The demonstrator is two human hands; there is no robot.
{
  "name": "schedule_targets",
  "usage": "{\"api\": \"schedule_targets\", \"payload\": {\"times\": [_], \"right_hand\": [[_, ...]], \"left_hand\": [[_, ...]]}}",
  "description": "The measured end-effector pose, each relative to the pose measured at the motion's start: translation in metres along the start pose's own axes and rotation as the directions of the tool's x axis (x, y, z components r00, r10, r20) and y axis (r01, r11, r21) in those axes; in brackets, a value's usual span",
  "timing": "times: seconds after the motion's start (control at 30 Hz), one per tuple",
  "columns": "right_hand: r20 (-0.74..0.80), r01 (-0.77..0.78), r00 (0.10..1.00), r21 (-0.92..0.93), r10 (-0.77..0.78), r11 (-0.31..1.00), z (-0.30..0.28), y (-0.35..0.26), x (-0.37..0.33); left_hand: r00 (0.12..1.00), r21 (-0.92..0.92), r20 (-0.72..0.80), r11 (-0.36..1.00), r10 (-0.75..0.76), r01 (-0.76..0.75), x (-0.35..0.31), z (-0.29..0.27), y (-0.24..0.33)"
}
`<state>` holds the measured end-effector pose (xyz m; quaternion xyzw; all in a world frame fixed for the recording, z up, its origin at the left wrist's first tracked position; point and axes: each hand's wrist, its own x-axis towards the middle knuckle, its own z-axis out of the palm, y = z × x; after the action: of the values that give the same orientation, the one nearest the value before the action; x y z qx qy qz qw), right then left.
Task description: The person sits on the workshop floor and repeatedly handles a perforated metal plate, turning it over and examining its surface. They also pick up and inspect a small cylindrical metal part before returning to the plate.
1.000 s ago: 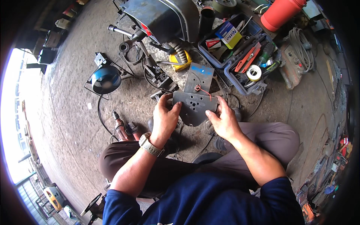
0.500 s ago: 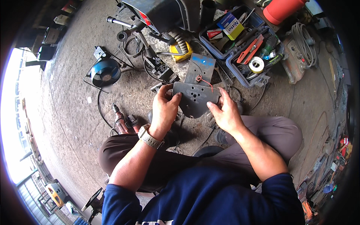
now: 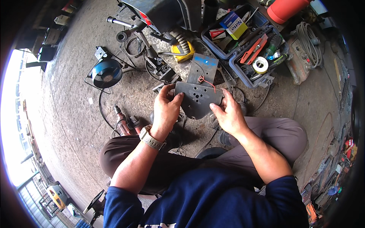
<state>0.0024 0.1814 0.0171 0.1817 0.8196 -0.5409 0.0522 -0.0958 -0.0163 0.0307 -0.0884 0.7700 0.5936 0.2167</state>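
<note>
Between both hands is a dark metal plate [image 3: 198,99] with a rounded near edge and several drilled holes around its middle. My left hand [image 3: 168,108] grips its left edge, thumb on top and fingers hidden beneath. On the right edge, my right hand [image 3: 229,113] is closed in the same way. Just beyond it lies a flat grey metal plate [image 3: 204,65] with blue marking on its surface. An orange-red wire [image 3: 207,80] crosses from that plate toward the held one.
A toolbox [image 3: 243,78] full of tools stands at the far right, with a coiled grey cable [image 3: 307,43] beyond. Left of my hands lie a drill [image 3: 121,121], a small blue fan [image 3: 107,74] and a black metal stand [image 3: 161,66]. Cords trail over the concrete floor [image 3: 72,110].
The held plate stays almost still, with only a very slight shift in its tilt. Both hands keep the same hold.
</note>
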Motion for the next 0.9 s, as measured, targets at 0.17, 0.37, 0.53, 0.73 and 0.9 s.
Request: {"api": "schedule_targets", "payload": {"times": [0.17, 0.37, 0.53, 0.73, 0.9], "right_hand": [[0.009, -0.001, 1.0, 0.059, 0.0, 0.998, 0.0008, 0.0002, -0.0005], [0.01, -0.01, 1.0, 0.027, 0.009, 1.0, 0.0011, 0.0044, -0.0006], [0.003, 0.009, 1.0, 0.045, -0.009, 0.999, 0.0019, 0.0042, -0.0012], [-0.01, 0.045, 0.999, 0.019, -0.045, 0.999, 0.0007, 0.0012, -0.0017], [-0.001, 0.02, 1.0, 0.0, -0.02, 1.0, 0.0009, 0.0023, -0.0007]], "left_hand": [[1.0, 0.003, 0.005, 1.0, 0.004, -0.004, 0.0016, 0.0, 0.0001], [0.999, -0.024, 0.036, 0.999, -0.041, 0.042, 0.0012, -0.0007, 0.0048], [1.0, -0.062, 0.016, 0.998, 0.023, -0.022, 0.0013, 0.0019, 0.0028], [0.999, -0.041, 0.033, 0.998, -0.041, 0.042, 0.0014, 0.0004, 0.0044], [0.999, -0.049, 0.042, 0.998, -0.033, 0.035, 0.0006, -0.0004, 0.0058]]}}
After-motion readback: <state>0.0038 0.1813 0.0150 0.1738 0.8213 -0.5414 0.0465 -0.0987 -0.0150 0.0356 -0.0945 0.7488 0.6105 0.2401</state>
